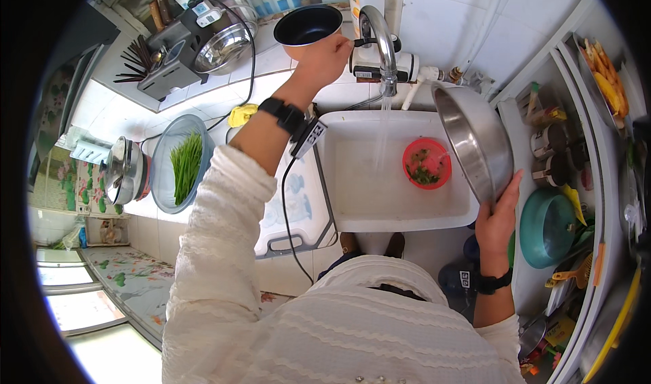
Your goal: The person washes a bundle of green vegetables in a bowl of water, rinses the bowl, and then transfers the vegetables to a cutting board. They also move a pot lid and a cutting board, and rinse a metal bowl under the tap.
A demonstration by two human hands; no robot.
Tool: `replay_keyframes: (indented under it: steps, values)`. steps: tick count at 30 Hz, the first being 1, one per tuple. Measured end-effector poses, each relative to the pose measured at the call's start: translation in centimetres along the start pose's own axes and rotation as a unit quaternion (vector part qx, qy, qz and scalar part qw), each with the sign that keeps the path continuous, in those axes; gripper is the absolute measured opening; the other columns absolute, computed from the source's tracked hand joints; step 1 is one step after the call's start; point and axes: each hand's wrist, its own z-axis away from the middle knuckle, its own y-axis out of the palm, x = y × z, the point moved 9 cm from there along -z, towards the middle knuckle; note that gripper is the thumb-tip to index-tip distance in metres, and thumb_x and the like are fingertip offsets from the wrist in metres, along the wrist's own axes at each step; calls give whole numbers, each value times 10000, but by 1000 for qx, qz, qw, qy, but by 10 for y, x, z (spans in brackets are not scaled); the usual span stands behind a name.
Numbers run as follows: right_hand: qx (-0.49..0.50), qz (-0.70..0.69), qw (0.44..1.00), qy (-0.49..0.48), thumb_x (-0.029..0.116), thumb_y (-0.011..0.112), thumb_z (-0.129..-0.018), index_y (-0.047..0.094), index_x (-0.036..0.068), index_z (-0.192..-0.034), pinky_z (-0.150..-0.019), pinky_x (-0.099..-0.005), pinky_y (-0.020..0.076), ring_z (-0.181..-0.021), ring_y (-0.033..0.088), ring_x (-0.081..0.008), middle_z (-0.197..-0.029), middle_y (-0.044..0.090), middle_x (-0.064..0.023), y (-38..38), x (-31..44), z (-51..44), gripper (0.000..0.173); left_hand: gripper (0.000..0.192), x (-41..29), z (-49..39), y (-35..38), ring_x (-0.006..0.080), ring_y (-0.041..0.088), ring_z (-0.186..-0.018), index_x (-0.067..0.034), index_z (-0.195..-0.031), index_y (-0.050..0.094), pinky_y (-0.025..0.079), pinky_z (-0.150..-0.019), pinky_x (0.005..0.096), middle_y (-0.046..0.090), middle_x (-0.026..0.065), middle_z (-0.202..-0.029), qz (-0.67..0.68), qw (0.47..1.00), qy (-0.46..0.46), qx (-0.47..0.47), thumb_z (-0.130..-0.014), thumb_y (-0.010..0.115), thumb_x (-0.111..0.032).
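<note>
My left hand (328,61) is closed on the black tap lever (365,42) beside the chrome spout (377,22). Water runs from the spout into the white sink (351,195). At the sink's right side, my right hand (496,226) grips a large stainless steel bowl (480,134) by its lower edge. The bowl is tipped on its side, its mouth facing left. Some water shows at the bowl's near-left rim, above a small red basket (446,168) in the sink. Green leaf scraps (421,173) lie in that basket.
Behind my left hand stands a black-lined pot (305,25). A white cutting board (300,231) lies left of the sink. Further left are a clear basin (158,180) of green stalks (185,168) and a knife block (173,68). Shelves (513,129) border the right side.
</note>
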Motion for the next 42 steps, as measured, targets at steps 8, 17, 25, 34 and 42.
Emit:
replay_keyframes:
  steps: [8, 17, 25, 34, 42]
  values:
    - [-36, -56, 994, 84, -71, 487, -789, 80, 31, -1541, -1102, -421, 316, -1352, 347, -465, -1486, 304, -323, -14, -12, 20, 861, 312, -37, -8, 17, 295, 660, -854, -75, -975, 722, 514, -770, 380, 706, 128, -909, -189, 972, 16, 138, -888, 617, -356]
    - [-60, -106, 981, 149, -67, 445, -798, 76, 54, -1551, -1154, -385, 228, -1437, 250, -396, -1549, 223, -283, -10, -14, 41, 848, 292, -57, -6, 43, 236, 678, -714, -80, -825, 729, 525, -698, 364, 694, 92, -718, -133, 976, -10, 171, -822, 655, -362]
    - [-61, -363, 851, 374, 66, 530, -871, 437, -131, -1294, -1018, -350, 403, -1078, 567, -256, -1300, 527, -184, 17, -109, 70, 476, 397, -22, 73, 24, 264, 646, -767, -61, -947, 672, 500, -700, 379, 676, 131, -797, 38, 992, -35, 119, -929, 555, -441]
    - [7, -402, 813, 422, 59, 522, -775, 422, -76, -1326, -673, -392, 620, -956, 663, -329, -1220, 555, -215, 67, -142, 65, 576, 327, 114, 334, -52, 179, 647, -894, -36, -1058, 679, 505, -804, 308, 687, 94, -971, 19, 940, -313, 130, -946, 586, -328]
    - [160, -512, 709, 458, 134, 542, -808, 540, -60, -1167, -787, -461, 590, -974, 651, -330, -1136, 619, -172, 120, -101, 97, 409, 381, 188, 486, -181, 141, 630, -893, -37, -1166, 616, 513, -775, 282, 663, 54, -1004, 198, 822, -521, -115, -944, 588, -345]
